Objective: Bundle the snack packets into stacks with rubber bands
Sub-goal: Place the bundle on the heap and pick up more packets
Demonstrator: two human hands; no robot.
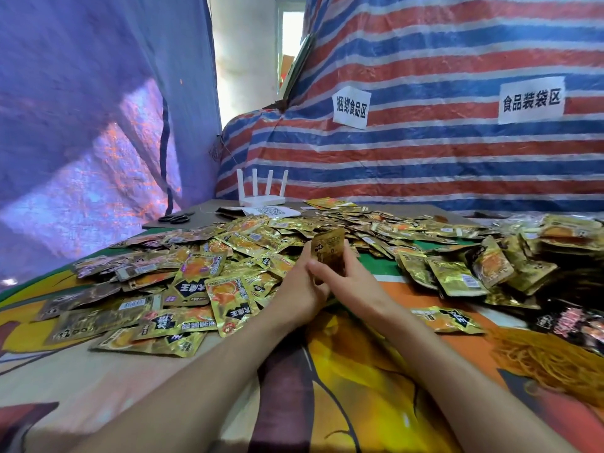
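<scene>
An upright stack of gold snack packets stands on edge at the table's middle, held between both hands. My left hand grips its left side, fingers curled round the edge. My right hand grips the right side, its thumb lying across the front. Loose gold packets lie in a wide heap to the left and behind. Bundled stacks pile up at the right. A mound of yellow rubber bands lies at the right near edge.
A white router with several antennas, black scissors and a paper with a QR code sit at the back. Striped tarpaulin with two paper signs walls the back; dark snack packets lie far right.
</scene>
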